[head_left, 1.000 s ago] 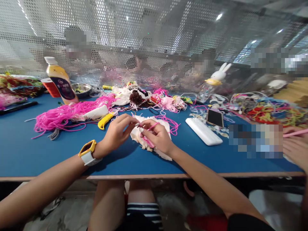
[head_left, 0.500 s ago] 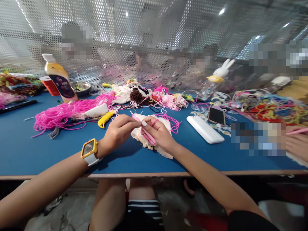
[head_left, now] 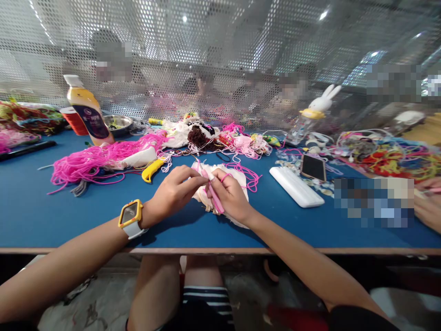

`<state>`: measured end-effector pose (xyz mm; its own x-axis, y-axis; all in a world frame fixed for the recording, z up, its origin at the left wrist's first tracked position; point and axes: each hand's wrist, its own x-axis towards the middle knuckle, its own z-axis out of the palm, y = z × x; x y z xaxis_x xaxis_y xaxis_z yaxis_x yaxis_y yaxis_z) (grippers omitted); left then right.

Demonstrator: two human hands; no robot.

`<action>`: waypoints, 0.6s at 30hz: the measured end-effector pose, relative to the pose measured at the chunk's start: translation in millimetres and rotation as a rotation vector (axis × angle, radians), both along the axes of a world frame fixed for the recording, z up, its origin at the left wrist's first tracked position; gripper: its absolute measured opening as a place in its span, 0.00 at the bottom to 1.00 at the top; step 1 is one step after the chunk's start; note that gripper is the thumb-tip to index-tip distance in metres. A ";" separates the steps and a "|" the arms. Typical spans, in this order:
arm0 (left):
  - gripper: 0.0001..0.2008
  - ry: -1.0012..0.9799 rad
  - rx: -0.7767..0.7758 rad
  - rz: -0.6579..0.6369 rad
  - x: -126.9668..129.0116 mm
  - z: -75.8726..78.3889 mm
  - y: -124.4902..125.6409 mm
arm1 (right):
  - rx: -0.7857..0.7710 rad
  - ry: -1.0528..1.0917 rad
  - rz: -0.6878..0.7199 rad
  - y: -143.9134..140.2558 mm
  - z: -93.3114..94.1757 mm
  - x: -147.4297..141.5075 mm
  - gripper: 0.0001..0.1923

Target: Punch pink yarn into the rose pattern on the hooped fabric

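Head view, downward over table (head_left: 51, 216)

We see our left hand (head_left: 174, 193), with a yellow-cased wristwatch (head_left: 130, 216) on its wrist, pinching a thin pink cord (head_left: 200, 168) against a cream fabric piece (head_left: 237, 177) on the blue surface (head_left: 51, 211). Our right hand (head_left: 230, 196) grips a pink stick-like tool (head_left: 215, 198) just beside it. A white oblong case (head_left: 296, 186) lies near, right of the hands.
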<state>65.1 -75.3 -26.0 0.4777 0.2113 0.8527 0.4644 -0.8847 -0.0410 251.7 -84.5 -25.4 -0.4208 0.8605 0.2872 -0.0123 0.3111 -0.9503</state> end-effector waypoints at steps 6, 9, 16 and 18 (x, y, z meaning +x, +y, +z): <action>0.09 0.012 -0.029 -0.003 2.2 0.9 -3.5 | 0.051 -0.028 -0.038 -0.9 0.2 -0.4 0.21; 0.07 -0.002 -0.043 0.020 4.4 2.0 -3.8 | -0.012 0.040 -0.014 -1.1 2.4 0.1 0.21; 0.03 -0.263 -0.130 0.041 3.7 10.6 -7.2 | -0.021 0.134 0.004 -2.3 7.1 -1.1 0.20; 0.02 -0.336 -0.200 0.052 3.5 11.4 -7.6 | 0.058 0.060 -0.070 -3.5 4.9 -2.1 0.20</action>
<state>68.6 -82.9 -14.5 0.1638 0.4059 0.8991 0.4668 -0.8348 0.2919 249.7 -88.0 -20.5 -0.3403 0.8685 0.3604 -0.0450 0.3678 -0.9288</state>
